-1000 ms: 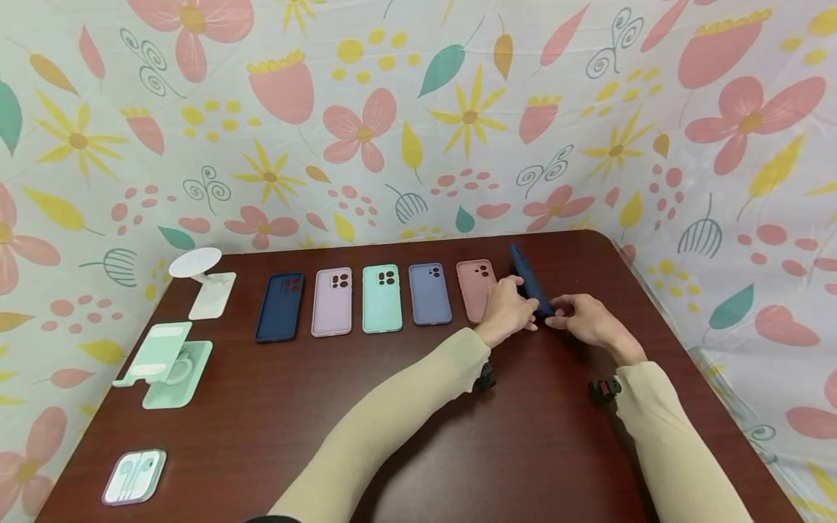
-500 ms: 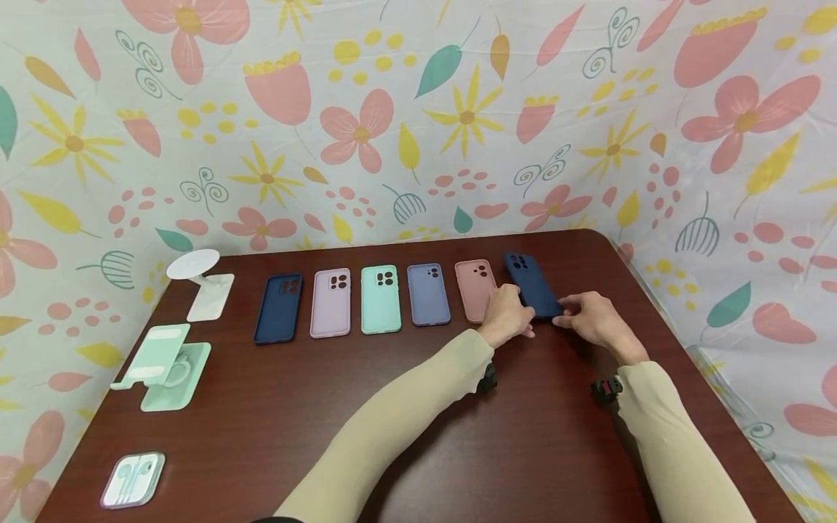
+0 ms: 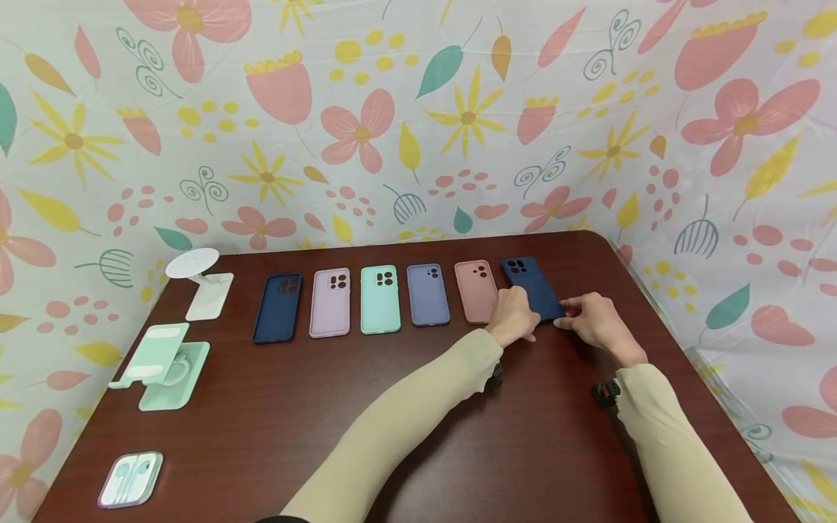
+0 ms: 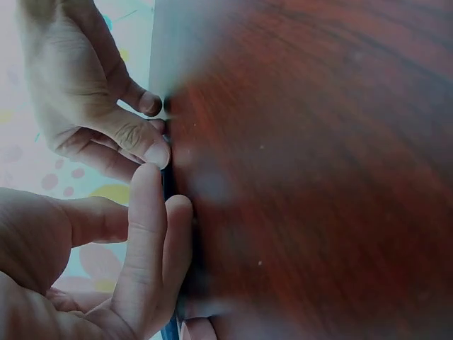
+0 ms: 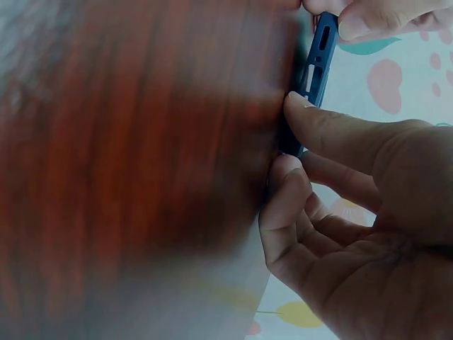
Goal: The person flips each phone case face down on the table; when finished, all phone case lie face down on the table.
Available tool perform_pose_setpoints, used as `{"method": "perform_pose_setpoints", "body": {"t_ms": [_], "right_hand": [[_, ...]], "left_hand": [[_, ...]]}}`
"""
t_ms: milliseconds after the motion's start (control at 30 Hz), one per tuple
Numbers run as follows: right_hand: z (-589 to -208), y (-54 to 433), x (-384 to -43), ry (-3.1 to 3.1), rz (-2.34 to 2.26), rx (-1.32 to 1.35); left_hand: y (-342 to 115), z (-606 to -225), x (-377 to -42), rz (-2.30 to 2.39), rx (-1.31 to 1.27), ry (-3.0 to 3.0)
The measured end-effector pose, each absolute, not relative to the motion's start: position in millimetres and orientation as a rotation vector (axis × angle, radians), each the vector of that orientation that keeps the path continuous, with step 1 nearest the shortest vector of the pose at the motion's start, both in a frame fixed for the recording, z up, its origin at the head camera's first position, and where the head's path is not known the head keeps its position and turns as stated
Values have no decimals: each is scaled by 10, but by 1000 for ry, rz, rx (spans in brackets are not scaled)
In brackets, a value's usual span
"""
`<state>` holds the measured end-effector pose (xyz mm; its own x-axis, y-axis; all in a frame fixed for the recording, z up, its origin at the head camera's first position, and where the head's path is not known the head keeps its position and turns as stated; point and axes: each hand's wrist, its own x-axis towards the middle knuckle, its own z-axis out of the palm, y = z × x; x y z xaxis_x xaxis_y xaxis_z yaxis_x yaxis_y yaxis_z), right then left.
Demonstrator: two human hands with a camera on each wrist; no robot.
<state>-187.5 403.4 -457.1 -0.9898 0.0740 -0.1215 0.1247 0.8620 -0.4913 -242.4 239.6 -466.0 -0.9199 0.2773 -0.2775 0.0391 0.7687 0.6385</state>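
A navy phone case (image 3: 532, 280) lies at the right end of a row of phone cases, its camera cutouts at the far end. At its near left corner my left hand (image 3: 513, 317) pinches the edge with thumb and finger. My right hand (image 3: 593, 319) holds the near right corner; in the right wrist view its thumb and a curled finger are on the case's slotted end (image 5: 318, 60). Only a thin dark edge of the case shows in the left wrist view, beside the fingers. Just left of it lies a pink case (image 3: 476, 290), partly hidden by my left hand.
Farther left in the row are blue (image 3: 428, 294), mint (image 3: 380, 299), lilac (image 3: 330, 303) and navy (image 3: 277, 309) cases. A white stand (image 3: 209, 296), a mint stand (image 3: 173, 378) and boxed earphones (image 3: 131, 479) line the table's left side. Patterned cloth (image 3: 392, 145) hangs behind.
The navy case was tilted up on its edge a second ago; it has come down flat, back upward. My left hand has shifted slightly right with it.
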Motion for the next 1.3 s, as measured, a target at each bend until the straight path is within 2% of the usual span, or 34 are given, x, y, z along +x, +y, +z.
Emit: {"method": "perform_pose_setpoints", "body": {"t_ms": [300,500,600,933,1300], "right_hand": [[-4580,4017,-1868,2946,-749,115],[-4592,3996,-1878,2958,-708,80],[-4589,3988,-1875,2949,-703,79],[-4427,3809,-1761,2952,-783,83],[-4377,3394,-1780,2978,-936,43]], "left_hand": [[2358,-4590,-2382,893,262,2616],[2479,-4921,-2593,881,299,2592],[2471,-4955,-2606,868,308,2605],[1931,-4357,-2200,1011,443,2579],[1510,-4200,-2217,981,533,2610]]}}
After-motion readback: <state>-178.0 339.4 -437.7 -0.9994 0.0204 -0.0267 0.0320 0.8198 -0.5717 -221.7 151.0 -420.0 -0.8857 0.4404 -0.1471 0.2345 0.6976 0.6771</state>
